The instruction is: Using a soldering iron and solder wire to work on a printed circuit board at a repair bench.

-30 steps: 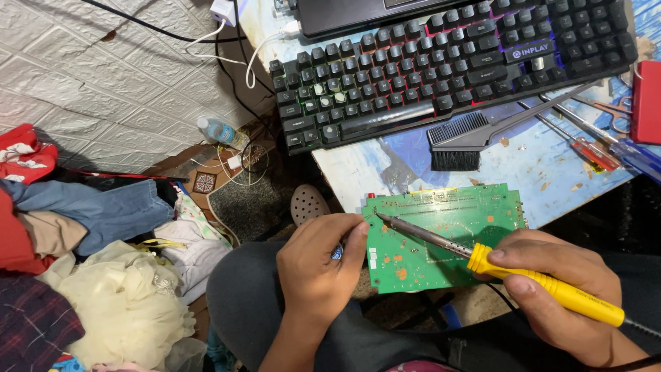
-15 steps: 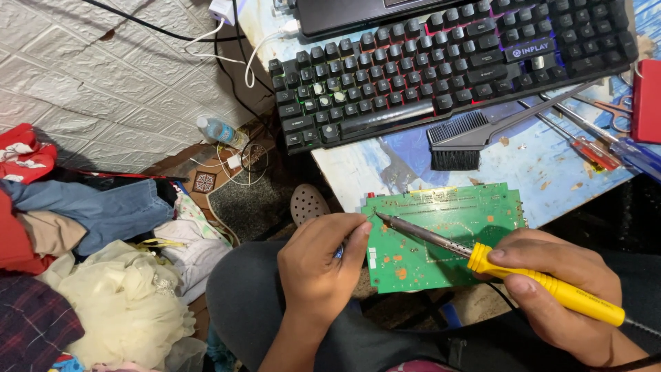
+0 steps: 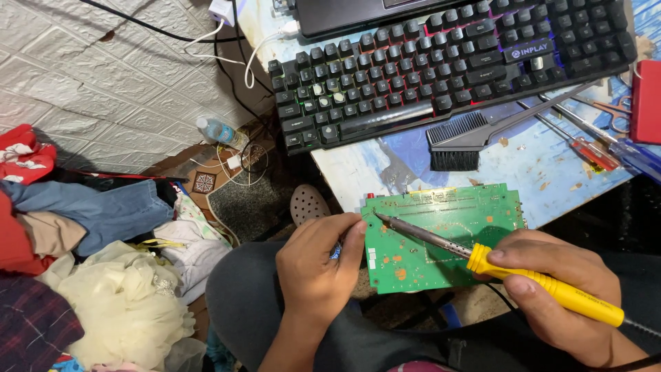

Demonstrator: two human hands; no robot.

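A green rectangular circuit board [image 3: 441,238] is pinched at its left edge by the left hand [image 3: 317,265], over the lap. A yellow-handled soldering iron [image 3: 544,286] is gripped by the right hand [image 3: 564,296], tip at the board's upper-left corner. Soldering step judged; steady tip contact is called for.

Home repair corner: tool-strewn table [image 3: 551,179] beyond the right hand [image 3: 558,289], clothes pile [image 3: 89,275] left of the left hand [image 3: 313,272].

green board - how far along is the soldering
Done: the green circuit board is out and propped on the lap against the table edge. In hand: left hand steadies its left edge, right hand holds the yellow soldering iron, tip at the upper-left corner. Finished joints can't be made out.
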